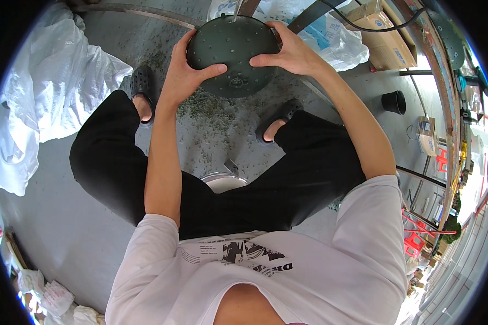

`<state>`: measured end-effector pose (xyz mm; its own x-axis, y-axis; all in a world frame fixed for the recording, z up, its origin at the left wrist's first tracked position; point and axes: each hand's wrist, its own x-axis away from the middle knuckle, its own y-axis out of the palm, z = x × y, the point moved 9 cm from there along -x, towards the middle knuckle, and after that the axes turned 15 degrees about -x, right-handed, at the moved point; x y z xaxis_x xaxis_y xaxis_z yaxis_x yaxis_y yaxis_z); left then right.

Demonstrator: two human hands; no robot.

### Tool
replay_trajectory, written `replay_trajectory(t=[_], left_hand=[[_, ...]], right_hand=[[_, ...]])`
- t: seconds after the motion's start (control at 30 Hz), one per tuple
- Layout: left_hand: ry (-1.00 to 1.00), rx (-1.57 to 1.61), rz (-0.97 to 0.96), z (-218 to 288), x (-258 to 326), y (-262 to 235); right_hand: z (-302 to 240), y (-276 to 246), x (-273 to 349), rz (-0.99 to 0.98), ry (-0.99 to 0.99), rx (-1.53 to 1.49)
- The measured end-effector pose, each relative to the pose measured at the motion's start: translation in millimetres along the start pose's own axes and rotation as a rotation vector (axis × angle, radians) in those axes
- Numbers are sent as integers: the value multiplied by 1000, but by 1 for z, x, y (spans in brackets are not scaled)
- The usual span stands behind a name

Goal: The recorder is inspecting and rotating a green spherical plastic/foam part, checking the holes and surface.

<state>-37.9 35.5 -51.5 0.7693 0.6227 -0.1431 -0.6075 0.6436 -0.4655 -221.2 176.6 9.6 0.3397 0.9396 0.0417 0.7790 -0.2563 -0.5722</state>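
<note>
Floor (81,206): grey, sprinkled with small green bits (200,116) below the fingers (214,70).
Round green thing (228,46): between both sets of fingers, little bumps all over.
Left hand (183,76): fingers clamped on its left edge.
Right hand (295,51): fingers clamped on its right edge.
White plastic (65,81): left of the fingers.
Cardboard box (382,40): right of the fingers.

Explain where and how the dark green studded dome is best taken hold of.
The dome is likely best gripped at its left and right edges, one hand from each side, as the left hand and right hand do now, thumbs over its face. It is rounded, looks broad for one hand and shows no clear handle.
</note>
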Motion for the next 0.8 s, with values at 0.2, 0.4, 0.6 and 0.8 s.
replay_trajectory(t=[0.2, 0.4, 0.6, 0.8], left_hand=[[-1, 25, 2, 3, 2, -3], [52, -2, 43, 5, 2, -9], [56, 6, 46, 5, 1, -13], [73, -15, 63, 6, 3, -14]], right_hand=[[1, 1, 0, -7, 14, 14], [-6, 3, 1, -29, 8, -14], [-8, 4, 0, -2, -23, -1], [-10, 5, 0, -3, -40, 5]])
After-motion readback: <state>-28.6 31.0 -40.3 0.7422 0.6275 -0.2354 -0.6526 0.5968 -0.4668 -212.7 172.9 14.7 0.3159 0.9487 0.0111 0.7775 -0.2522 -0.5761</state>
